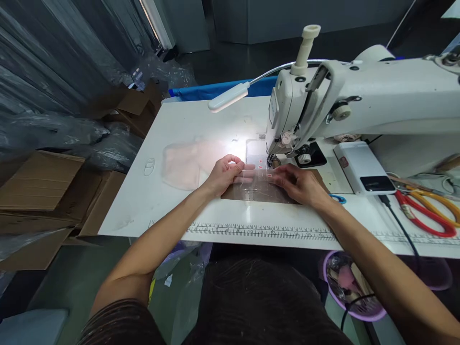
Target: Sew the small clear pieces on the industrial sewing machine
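Observation:
My left hand (227, 174) pinches the left side of a clear plastic piece (258, 186), with some of its fingers showing through the film. On the other side my right hand (299, 183) grips the same plastic between thumb and fingers. The plastic carries small red marks and lies just in front of the presser foot (270, 160) of a white sewing machine (287, 108). Under the plastic and my hands is a brown sheet (233, 192). To the left on the table lies a pale, see-through pinkish piece (181, 165).
A lit lamp (229, 97) hangs over the white table (132, 211). Right of my hands are a white power bank (363, 167), red-handled scissors (426, 215) and a blue-handled tool (338, 199). Cardboard boxes (43, 187) stand left; a purple basket (373, 316) sits below.

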`<state>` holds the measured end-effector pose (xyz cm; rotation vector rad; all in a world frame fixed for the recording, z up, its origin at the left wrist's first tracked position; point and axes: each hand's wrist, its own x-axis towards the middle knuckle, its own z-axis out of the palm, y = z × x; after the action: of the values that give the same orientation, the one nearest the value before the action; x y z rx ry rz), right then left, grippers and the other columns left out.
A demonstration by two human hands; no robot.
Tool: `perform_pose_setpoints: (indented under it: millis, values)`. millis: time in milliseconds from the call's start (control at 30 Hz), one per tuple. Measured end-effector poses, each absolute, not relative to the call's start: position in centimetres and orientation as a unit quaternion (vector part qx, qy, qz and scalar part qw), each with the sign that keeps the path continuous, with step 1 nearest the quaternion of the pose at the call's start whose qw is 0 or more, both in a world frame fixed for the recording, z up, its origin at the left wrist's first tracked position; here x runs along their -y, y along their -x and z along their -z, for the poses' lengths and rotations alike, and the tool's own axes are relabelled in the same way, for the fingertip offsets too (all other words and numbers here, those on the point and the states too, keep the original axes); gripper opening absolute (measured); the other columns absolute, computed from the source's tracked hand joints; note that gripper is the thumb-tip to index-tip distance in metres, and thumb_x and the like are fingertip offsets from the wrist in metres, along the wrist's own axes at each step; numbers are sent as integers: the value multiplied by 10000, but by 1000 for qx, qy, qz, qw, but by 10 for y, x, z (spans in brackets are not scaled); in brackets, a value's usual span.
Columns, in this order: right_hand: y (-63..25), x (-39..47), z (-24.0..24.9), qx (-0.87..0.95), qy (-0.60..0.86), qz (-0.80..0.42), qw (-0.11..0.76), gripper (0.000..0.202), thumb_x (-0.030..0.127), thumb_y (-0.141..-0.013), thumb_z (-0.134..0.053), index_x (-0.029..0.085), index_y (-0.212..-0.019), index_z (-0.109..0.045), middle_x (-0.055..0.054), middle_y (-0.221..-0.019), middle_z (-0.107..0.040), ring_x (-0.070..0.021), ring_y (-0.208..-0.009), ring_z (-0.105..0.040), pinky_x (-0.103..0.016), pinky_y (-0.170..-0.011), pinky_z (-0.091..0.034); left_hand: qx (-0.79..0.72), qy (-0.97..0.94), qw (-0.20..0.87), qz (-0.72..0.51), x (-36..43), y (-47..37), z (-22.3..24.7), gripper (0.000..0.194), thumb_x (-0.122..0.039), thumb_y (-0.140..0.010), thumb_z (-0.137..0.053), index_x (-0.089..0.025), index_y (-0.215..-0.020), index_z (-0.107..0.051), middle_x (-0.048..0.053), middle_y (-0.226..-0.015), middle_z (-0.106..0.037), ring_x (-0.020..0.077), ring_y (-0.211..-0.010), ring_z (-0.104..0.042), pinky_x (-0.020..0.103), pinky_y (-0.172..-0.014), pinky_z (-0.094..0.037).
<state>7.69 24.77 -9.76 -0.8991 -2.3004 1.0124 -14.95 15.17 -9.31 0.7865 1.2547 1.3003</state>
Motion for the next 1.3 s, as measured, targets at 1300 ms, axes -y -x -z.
perform_pose_setpoints:
  millis: [1300]
  values:
    - [-89,-238,107,916,183,-284,217,344,254,-991,-486,204,-1282,-662,-118,-1079,-678,-261,-1010,-634,-453,-907,-532,-638,-501,439,-386,-135,161,89,607,-277,-870,-723,-150,-1383,-424,0,-809,-686,86,-537,-647,199,-527,-527]
